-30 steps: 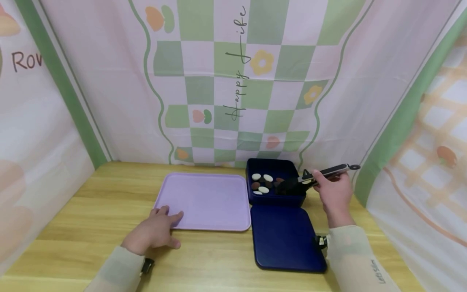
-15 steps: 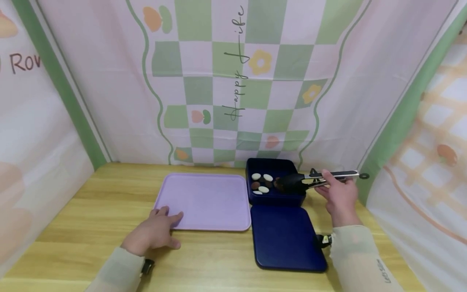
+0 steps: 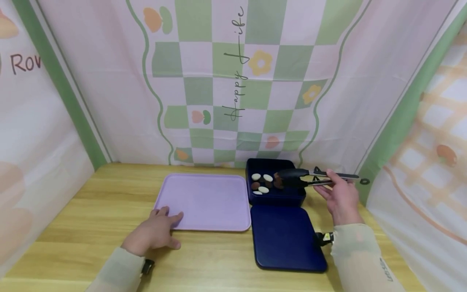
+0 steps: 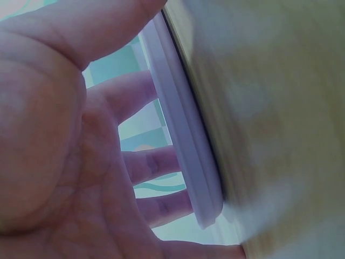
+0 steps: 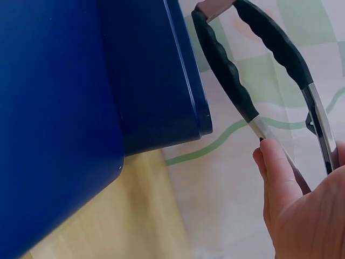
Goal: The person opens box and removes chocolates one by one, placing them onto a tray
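My right hand [image 3: 341,200] grips a pair of tongs [image 5: 226,70] with black scalloped heads and metal arms. Between the tong tips is a brown oval piece [image 5: 214,8], held above the dark blue box [image 3: 277,200]. Inside that box lie several white oval pieces [image 3: 268,178] and brown ones [image 3: 255,185]. My left hand [image 3: 153,231] rests at the front left corner of a lilac tray [image 3: 211,202]. Its fingers are spread over the rim, and the thumb points toward the table.
A flat dark blue lid [image 3: 288,239] lies in front of the box, right of the tray. The wooden table [image 3: 204,259] ends at a patterned cloth [image 3: 198,91] behind. Cloth walls also stand at both sides.
My right hand has shifted to the right and the tongs have lifted from low in the box, with a brown oval piece now showing between their tips. The left hand stays put.
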The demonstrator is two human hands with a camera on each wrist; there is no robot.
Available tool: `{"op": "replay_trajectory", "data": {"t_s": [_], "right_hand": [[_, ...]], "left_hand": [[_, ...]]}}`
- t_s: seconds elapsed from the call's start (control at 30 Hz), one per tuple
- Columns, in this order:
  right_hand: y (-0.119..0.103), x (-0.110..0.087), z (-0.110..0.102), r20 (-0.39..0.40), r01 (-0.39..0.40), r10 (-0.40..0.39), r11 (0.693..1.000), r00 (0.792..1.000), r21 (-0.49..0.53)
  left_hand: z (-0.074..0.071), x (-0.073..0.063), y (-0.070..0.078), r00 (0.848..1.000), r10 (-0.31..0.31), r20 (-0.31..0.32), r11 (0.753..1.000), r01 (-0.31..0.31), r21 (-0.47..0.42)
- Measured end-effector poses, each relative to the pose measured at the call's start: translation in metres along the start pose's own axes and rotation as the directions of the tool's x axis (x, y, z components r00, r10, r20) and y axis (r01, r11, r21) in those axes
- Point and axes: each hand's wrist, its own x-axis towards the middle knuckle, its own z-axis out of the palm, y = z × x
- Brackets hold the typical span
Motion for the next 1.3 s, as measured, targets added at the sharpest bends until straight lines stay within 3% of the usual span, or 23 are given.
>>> {"op": "replay_trajectory", "data": {"t_s": [0.27, 0.57, 0.83, 0.97, 1.3], "right_hand": [[-0.004, 0.006, 0.002, 0.008, -0.123, 0.123, 0.982, 0.992, 0.145], [-0.008, 0.002, 0.014, 0.128, -0.174, 0.147, 0.957, 0.981, 0.230], [-0.008, -0.002, 0.028, 0.222, -0.264, 0.202, 0.918, 0.954, 0.296], [-0.006, -0.006, 0.041, 0.228, -0.295, 0.233, 0.909, 0.945, 0.296], [0.006, -0.023, 0.087, 0.266, -0.287, 0.226, 0.933, 0.937, 0.218]], "left_hand": [[0.001, 0.000, -0.001, 1.000, -0.008, 0.009, 1.000, 0.008, -0.014], [0.003, 0.004, -0.003, 1.000, -0.014, 0.014, 1.000, 0.014, -0.012], [0.002, 0.001, -0.002, 1.000, -0.009, 0.009, 1.000, 0.009, -0.014], [0.001, 0.000, -0.001, 1.000, -0.014, 0.013, 1.000, 0.014, -0.023], [0.001, 0.001, -0.002, 1.000, -0.006, 0.003, 1.000, 0.006, -0.015]]}}
